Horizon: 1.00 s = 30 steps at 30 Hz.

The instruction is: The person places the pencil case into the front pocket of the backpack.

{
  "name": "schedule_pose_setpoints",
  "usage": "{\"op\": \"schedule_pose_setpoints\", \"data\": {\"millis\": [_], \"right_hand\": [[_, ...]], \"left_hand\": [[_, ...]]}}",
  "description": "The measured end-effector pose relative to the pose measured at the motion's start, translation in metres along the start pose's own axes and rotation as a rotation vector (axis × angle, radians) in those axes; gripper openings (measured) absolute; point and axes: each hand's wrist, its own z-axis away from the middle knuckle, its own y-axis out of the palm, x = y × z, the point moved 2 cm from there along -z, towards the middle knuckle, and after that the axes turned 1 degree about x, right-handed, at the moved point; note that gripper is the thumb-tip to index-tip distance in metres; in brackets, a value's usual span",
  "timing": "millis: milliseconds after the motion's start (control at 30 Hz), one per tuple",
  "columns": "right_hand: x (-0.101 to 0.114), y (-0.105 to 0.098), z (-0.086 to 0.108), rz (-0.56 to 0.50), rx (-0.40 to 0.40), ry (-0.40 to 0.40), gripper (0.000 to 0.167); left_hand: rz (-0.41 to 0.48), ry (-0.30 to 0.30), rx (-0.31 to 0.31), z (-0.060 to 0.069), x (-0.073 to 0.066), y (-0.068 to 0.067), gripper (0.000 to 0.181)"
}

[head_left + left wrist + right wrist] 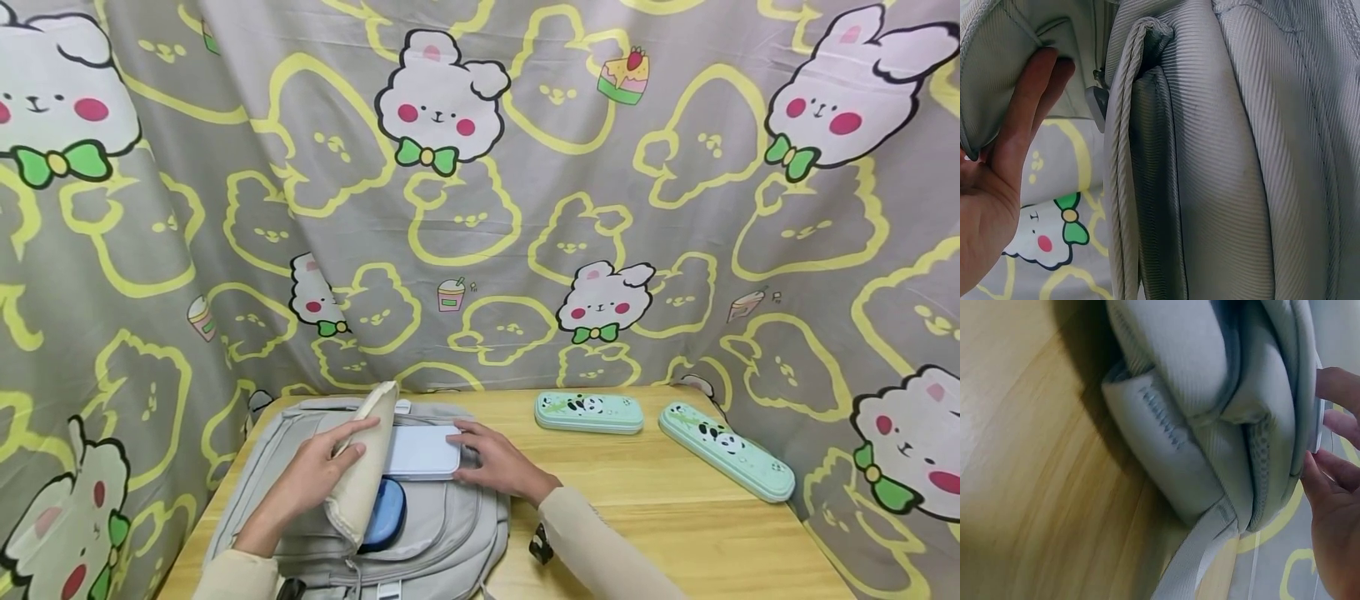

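Patterned grey curtain (536,196) fills my view ahead, hung in folds, curving round on left and right. Printed on it — white rabbit heads (442,100), yellow outlines, cake slice (624,77), pink cups. Below, I see pale wooden table (622,468) — light soft.

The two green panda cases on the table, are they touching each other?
Apart: the head view shows tabletop between the left panda case and the right panda case.

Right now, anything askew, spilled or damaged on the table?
No spill or damage visible. Mildly askew: one mint panda case lies slanted near the right edge of the table, unlike the other panda case, nearly square to the back edge. The left hand props the raised flap.
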Motion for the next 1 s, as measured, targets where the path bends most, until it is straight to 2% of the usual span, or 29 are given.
{"op": "schedule_pose_setpoints", "data": {"millis": [400, 733, 1000], "right_hand": [[0.012, 0.009, -0.015, -0.016, 0.002, -0.047, 0.058], [0.024, 0.017, -0.027, 0.082, -0.007, -0.077, 0.057], [0.031, 0.023, -0.037, 0.075, 0.011, -0.075, 0.056]], "left_hand": [[0.003, 0.007, -0.008, -0.001, 0.002, 0.002, 0.043], [0.005, -0.007, -0.023, 0.0, 0.001, 0.001, 0.042], [-0.001, -0.001, -0.048, 0.0, 0.002, 0.002, 0.041]]}}
